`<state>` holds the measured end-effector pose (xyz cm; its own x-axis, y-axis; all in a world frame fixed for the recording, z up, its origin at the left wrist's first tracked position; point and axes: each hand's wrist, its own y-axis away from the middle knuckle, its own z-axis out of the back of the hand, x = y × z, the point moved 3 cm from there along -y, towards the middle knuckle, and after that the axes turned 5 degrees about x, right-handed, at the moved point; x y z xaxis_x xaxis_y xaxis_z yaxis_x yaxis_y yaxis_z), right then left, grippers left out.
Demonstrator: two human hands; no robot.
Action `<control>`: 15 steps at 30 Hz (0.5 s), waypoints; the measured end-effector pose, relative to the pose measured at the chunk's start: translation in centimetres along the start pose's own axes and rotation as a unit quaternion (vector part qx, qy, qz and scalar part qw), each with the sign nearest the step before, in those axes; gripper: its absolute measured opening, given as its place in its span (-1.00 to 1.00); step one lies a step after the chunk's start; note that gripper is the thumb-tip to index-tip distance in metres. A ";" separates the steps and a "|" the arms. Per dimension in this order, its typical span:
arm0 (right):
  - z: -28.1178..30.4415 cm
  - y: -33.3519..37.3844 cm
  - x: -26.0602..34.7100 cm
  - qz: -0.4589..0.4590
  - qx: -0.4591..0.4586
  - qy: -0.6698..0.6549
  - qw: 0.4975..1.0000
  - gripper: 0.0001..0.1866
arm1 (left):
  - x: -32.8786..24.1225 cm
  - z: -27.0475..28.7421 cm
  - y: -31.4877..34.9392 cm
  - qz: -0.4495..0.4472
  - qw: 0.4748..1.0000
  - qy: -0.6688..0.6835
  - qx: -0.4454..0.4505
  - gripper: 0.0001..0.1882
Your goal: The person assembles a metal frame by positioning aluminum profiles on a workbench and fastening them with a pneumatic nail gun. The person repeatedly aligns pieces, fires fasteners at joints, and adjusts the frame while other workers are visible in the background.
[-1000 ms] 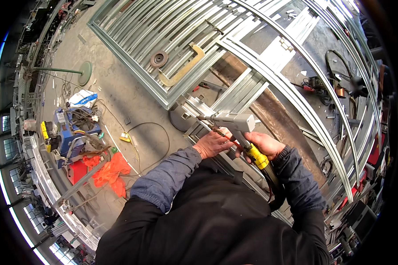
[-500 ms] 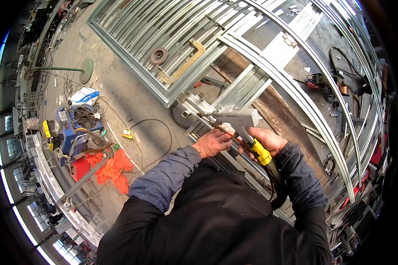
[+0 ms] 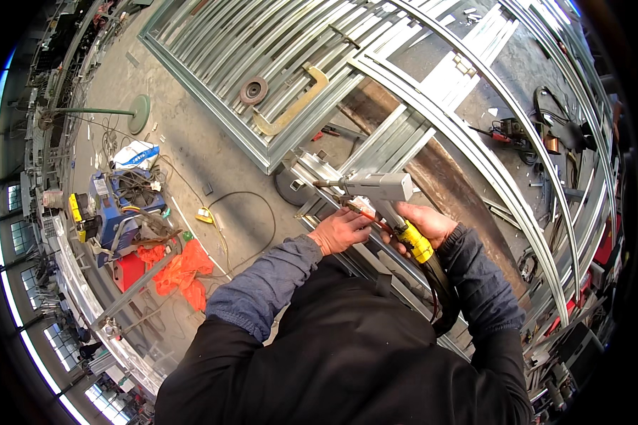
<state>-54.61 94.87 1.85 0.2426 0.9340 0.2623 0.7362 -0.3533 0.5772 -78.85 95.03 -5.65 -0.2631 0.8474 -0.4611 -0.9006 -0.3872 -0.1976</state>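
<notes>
My right hand (image 3: pixel 429 225) is wrapped round the handle of a grey pistol-shaped welding gun (image 3: pixel 384 187). Yellow tape covers its lower grip, and a thick black cable (image 3: pixel 443 289) runs down from it beside my right forearm. The nozzle points left, over the end of a metal frame. Below the gun's body my left hand (image 3: pixel 342 231) has its fingers drawn together close to a thin orange-red tube (image 3: pixel 370 217); what lies between the fingertips is hidden.
A slatted metal frame (image 3: pixel 262 152) holds a yellowish C-clamp (image 3: pixel 294 103) and a round abrasive disc (image 3: pixel 254 91). Curved metal rails (image 3: pixel 500 166) arch at right. Left on the floor are a blue machine (image 3: pixel 117 212), orange cloth (image 3: pixel 184 265), loose cables and a green round-based stand (image 3: pixel 140 113).
The welding gun has shifted very slightly left in my right hand's grip. My left hand stays in nearly the same place. At far right, a black cable loop has moved a little to the right.
</notes>
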 end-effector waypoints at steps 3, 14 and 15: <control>0.4 0.0 -0.1 0.002 0.006 -0.002 1.000 -0.46 | 0.0 -0.2 0.1 0.001 1.000 -0.005 0.010 -0.73; 0.3 0.1 0.2 0.000 0.002 0.027 1.000 -0.45 | -0.2 0.4 -0.4 0.001 1.000 -0.009 0.001 -0.74; 0.3 0.2 0.2 -0.002 0.002 0.027 1.000 -0.45 | -0.1 0.3 -0.3 0.001 1.000 -0.009 0.000 -0.74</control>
<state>-54.25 95.00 1.77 0.2063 0.9309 0.3015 0.7394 -0.3501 0.5750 -78.63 95.15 -5.27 -0.2709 0.8533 -0.4456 -0.9001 -0.3886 -0.1968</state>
